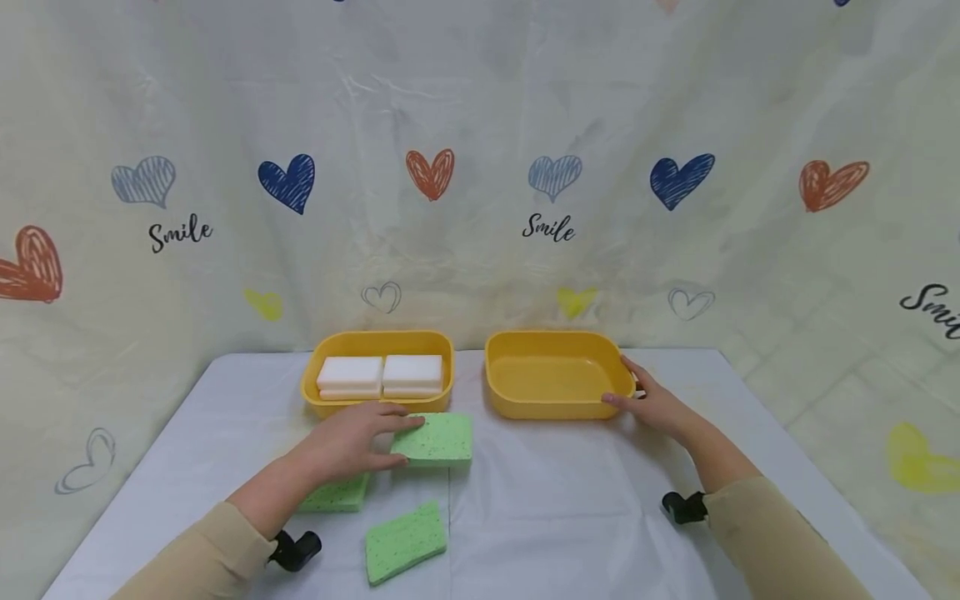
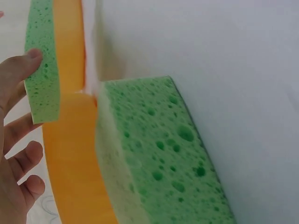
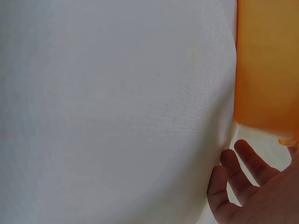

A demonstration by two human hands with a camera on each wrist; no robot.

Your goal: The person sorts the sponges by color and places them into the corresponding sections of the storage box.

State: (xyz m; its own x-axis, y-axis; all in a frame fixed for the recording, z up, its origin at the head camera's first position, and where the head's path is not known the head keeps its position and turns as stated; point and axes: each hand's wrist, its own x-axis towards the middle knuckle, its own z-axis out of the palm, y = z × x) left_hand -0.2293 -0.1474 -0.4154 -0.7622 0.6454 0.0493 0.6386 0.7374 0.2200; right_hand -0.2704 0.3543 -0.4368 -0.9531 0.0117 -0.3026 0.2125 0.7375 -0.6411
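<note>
Green sponge (image 1: 441, 442), rectangular, finely pitted.

"Where does the head view look from?"

"Above the near side of the white cloth-covered table (image 1: 570, 500), forward and down, far enough back for both far corners."

"And the wrist views?"

"Close in, turned sideways. With the head view, the left shares the porous green sponge (image 1: 442, 442) in the left hand (image 1: 348, 443); the right, the right hand (image 1: 662, 408) and rounded yellow plastic tub (image 1: 555, 409) near the far edge."
</note>
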